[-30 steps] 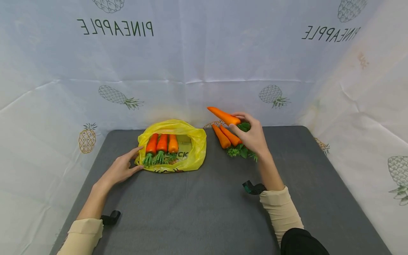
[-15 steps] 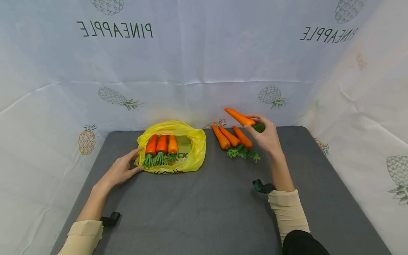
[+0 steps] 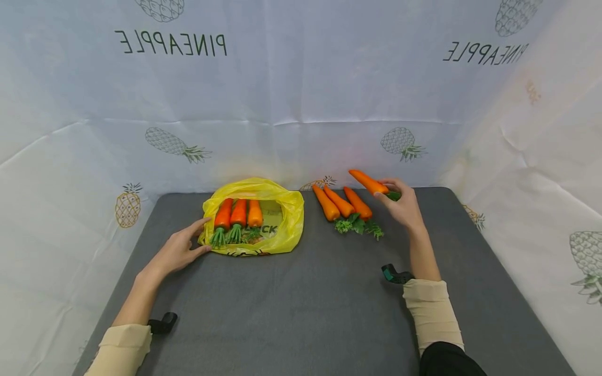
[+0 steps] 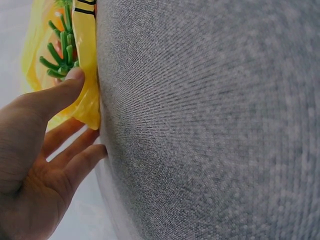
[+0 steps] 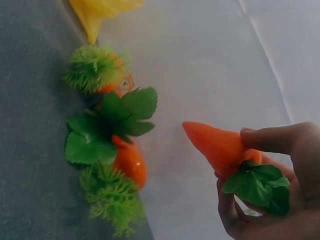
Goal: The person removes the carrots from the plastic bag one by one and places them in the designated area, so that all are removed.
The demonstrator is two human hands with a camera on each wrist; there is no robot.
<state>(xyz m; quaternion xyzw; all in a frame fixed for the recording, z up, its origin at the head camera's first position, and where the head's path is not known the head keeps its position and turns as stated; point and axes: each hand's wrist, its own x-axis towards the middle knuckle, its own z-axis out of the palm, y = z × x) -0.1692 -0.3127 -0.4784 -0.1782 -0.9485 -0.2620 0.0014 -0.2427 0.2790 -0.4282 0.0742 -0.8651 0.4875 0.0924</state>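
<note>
My right hand (image 3: 405, 208) grips an orange carrot (image 3: 366, 180) by its leafy end, with the thin tip pointing away to the left. In the right wrist view, thumb and fingers pinch the carrot (image 5: 217, 145) just above its broad green leaves. Left of that hand, three more carrots (image 3: 339, 202) lie side by side on the table, green tops toward me. A yellow plastic bag (image 3: 293, 222) lies with its mouth spread, and three carrots (image 3: 239, 212) rest inside. My left hand (image 3: 176, 250) holds the bag's left end, thumb at the front rim and fingers behind.
Grey cloth covers the table (image 3: 277, 313). A white curtain (image 3: 301, 94) printed with pineapples hangs right behind the table's far edge and along both sides. A dark wrist camera (image 3: 397, 275) sits below the right hand.
My right hand has moved right and lowered slightly, carrying the carrot away from the three on the table. My left hand and the bag have stayed in place.
</note>
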